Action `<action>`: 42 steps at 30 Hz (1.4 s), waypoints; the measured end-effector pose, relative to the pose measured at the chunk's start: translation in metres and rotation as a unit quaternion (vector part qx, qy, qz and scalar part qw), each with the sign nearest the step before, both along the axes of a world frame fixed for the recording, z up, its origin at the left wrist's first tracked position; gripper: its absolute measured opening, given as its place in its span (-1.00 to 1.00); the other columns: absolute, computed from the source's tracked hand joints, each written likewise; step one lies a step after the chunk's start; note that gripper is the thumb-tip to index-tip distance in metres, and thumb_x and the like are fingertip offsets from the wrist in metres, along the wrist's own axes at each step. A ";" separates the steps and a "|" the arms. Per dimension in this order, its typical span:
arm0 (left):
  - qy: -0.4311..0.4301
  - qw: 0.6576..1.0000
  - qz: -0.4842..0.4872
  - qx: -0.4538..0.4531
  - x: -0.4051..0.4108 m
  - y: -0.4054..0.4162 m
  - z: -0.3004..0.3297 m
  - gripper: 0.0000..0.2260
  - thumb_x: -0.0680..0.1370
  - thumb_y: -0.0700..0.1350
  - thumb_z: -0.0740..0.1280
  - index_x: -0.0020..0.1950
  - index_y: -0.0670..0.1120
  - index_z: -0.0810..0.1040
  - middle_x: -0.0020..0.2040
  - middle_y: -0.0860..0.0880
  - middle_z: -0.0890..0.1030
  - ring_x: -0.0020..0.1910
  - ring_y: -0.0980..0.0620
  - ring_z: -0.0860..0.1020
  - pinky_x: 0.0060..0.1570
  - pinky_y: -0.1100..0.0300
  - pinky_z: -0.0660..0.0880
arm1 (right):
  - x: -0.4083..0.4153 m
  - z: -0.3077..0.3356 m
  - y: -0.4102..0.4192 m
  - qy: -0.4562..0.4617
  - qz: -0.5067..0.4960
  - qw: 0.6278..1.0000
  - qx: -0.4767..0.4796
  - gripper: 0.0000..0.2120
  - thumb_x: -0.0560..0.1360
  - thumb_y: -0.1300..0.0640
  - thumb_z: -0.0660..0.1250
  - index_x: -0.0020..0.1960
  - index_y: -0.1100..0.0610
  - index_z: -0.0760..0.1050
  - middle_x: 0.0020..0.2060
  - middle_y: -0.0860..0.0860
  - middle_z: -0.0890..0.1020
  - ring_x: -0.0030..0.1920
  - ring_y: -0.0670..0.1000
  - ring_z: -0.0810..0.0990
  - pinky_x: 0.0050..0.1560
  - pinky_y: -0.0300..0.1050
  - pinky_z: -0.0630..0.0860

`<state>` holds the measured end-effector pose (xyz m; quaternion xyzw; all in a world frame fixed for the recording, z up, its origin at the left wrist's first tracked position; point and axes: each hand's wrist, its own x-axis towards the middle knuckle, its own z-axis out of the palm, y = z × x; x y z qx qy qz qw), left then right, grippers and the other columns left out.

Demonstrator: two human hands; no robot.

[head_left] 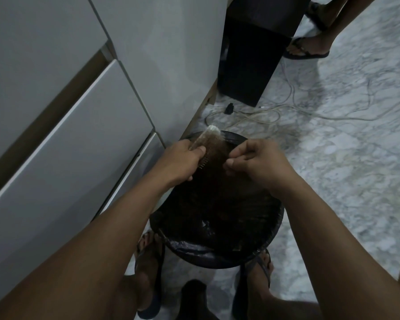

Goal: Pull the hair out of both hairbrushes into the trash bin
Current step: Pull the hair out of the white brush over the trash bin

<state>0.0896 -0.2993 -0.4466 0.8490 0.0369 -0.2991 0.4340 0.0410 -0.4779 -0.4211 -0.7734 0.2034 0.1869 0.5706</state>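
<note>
On the far left stands a white cabinet (62, 125) with flat drawer fronts, running down the left side of the view beside a pale marble-patterned floor (346, 172). Just right of the cabinet's lower edge, the left hand (183, 161) grips a hairbrush (211, 139), fingers curled round its handle end and thumb laid across the top, so that the pale tip of the brush points away from the person and its short pins show beneath the thumb. A thick brown mat of hair (217, 155) covers the brush face between the two hands. To the right of it, the right hand (255, 161) pinches that hair at the brush's right edge, thumb and forefinger closed on the strands and the other fingers curled above. Both hands hover over a round black trash bin (270, 229) lined with a dark bag; the bin sits on the floor between the person's two feet in dark flip-flops (148, 280), and its inside is too dark to make out. Farther back, right of the cabinet, a black box (252, 63) stands on the floor, with pale cables (286, 112) looping across the marble beside it. At the upper right, another person's sandalled foot (306, 48) rests on the floor.
</note>
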 end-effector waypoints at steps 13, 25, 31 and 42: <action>0.050 0.994 0.009 -0.098 -0.005 -0.009 -0.003 -0.85 0.61 0.00 0.24 -0.04 -0.06 0.49 -0.18 -0.11 0.60 -0.47 0.00 0.54 -0.36 0.12 0.47 | 0.000 0.006 0.010 -0.041 -0.010 0.998 -0.039 -0.66 0.31 0.21 0.58 -0.07 0.16 0.45 -0.17 0.19 0.70 -0.19 0.13 0.69 -0.10 0.08 0.62; 0.032 0.995 0.057 -0.069 0.000 -0.002 -0.005 -0.71 0.61 0.04 0.24 0.13 -0.17 0.51 -0.19 -0.10 0.59 -0.46 0.03 0.53 -0.38 0.15 0.43 | 0.003 -0.001 -0.003 -0.035 -0.034 0.995 -0.091 -0.80 0.38 0.33 0.49 -0.20 0.14 0.47 -0.27 0.18 0.69 -0.29 0.08 0.70 -0.12 0.06 0.61; 0.057 0.995 -0.001 -0.085 -0.005 -0.007 0.000 -0.79 0.59 0.05 0.27 0.00 -0.08 0.53 -0.12 -0.11 0.63 -0.45 0.00 0.53 -0.33 0.10 0.47 | 0.002 0.007 0.004 -0.017 -0.071 0.997 0.004 -0.61 0.35 0.23 0.54 0.10 0.20 0.46 0.00 0.18 0.67 -0.02 0.16 0.69 -0.02 0.13 0.66; -0.008 0.997 0.059 -0.054 -0.003 -0.001 0.006 -0.72 0.57 0.09 0.29 0.10 -0.09 0.58 -0.25 -0.04 0.58 -0.43 0.06 0.49 -0.46 0.23 0.39 | 0.004 0.005 -0.007 -0.017 -0.135 0.991 -0.017 -0.96 0.43 0.30 0.46 -0.14 0.24 0.61 -0.25 0.19 0.71 -0.28 0.06 0.72 -0.04 0.08 0.66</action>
